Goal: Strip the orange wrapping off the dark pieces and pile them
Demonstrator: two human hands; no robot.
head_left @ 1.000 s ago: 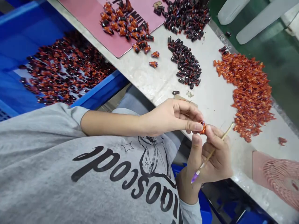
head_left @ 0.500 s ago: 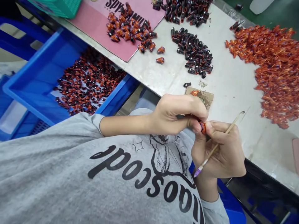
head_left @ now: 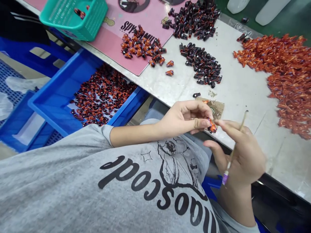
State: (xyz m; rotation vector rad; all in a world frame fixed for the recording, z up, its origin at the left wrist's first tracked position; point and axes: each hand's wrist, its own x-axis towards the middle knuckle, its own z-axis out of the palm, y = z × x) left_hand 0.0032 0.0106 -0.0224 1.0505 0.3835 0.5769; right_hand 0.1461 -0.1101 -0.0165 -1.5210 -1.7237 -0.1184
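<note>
Pinching a small orange and black piece (head_left: 212, 126) between your thumb and fingers, your left hand (head_left: 183, 118) holds it up in the air, close to a scrap of brown card (head_left: 216, 108). Your right hand (head_left: 243, 152) has its fingers bent around a thin wooden stick (head_left: 243, 119) with a purple end, and one finger stretches out right next to the piece. On the tabletop (head_left: 243, 90), a little dark piece (head_left: 196, 95) lies near the card. Past it is a heap of dark pieces (head_left: 201, 63), and off to the right is a big heap of orange bits (head_left: 286, 74). A pink mat (head_left: 114, 51) has more orange and black pieces on it, and a green basket (head_left: 58, 16) sits on the mat. A blue tray (head_left: 127, 108) full of pieces sits beside the tabletop. Your gray T-shirt (head_left: 145, 181) fills the bottom of the view.
</note>
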